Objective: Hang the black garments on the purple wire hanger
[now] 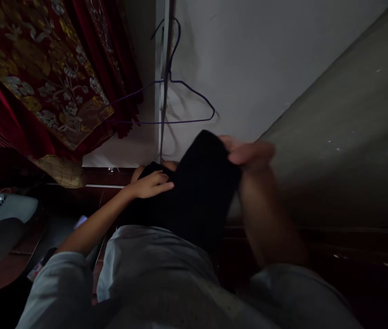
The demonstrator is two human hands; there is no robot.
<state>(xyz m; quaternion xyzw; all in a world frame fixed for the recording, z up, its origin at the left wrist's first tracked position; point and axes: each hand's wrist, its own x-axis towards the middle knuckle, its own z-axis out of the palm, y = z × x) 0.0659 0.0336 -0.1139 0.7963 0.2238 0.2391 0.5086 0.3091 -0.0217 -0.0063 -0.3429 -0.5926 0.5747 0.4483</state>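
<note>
— Where is the black cloth (201, 192)?

— Right in front of my chest, between my two hands. It hangs down from my right hand (249, 153), and its lower end drops out of sight behind my grey shirt (146, 260).

— How does your right hand have it?

— My fingers are folded over the cloth's top right corner, pinching it. The hand is blurred, so I cannot make out each finger, but the grip is closed on the fabric.

— And your left?

— My left hand (153, 183) lies flat against the cloth's left side, lower than the right. The fingers are stretched out and pointing toward the middle of the fabric. It presses on the cloth and does not clutch it.

— What is around you?

— A thin purple wire hanger (187, 121) hangs on the white wall (265, 55) just above the cloth, apart from both hands. To my left is a red curtain (43, 68) with gold and silver flowers. To my right a pale grey surface (351, 137) slants up. The room is dim.
</note>
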